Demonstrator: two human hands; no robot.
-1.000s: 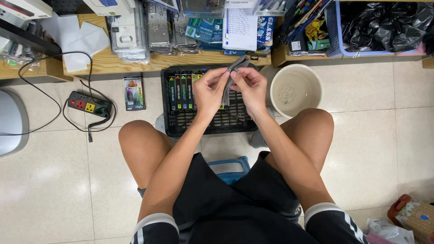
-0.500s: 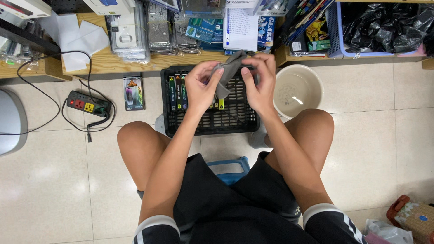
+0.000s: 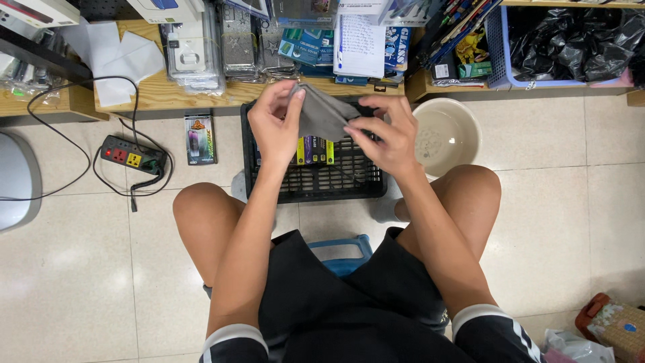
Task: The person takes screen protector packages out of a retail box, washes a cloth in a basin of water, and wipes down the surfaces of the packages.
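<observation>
Above black crate (image 3: 316, 185): grey cloth (image 3: 321, 114) between both hands.

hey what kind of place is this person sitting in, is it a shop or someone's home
Most likely a small shop or its stockroom. A low wooden shelf is crowded with packaged phone cases, and a black crate of small packaged goods sits on the tiled floor under both hands, which hold a grey cloth.

The grey cloth (image 3: 322, 114) and both hands cover the middle of the black crate (image 3: 269, 175), hiding most of the small packs (image 3: 314, 150) inside. Whatever the cloth may wrap cannot be seen. Left of the crate, a pale rounded object (image 3: 17, 178) is cut off by the frame edge. Right of the crate, the black bags in the blue basket (image 3: 497, 50) run past the top edge.
</observation>
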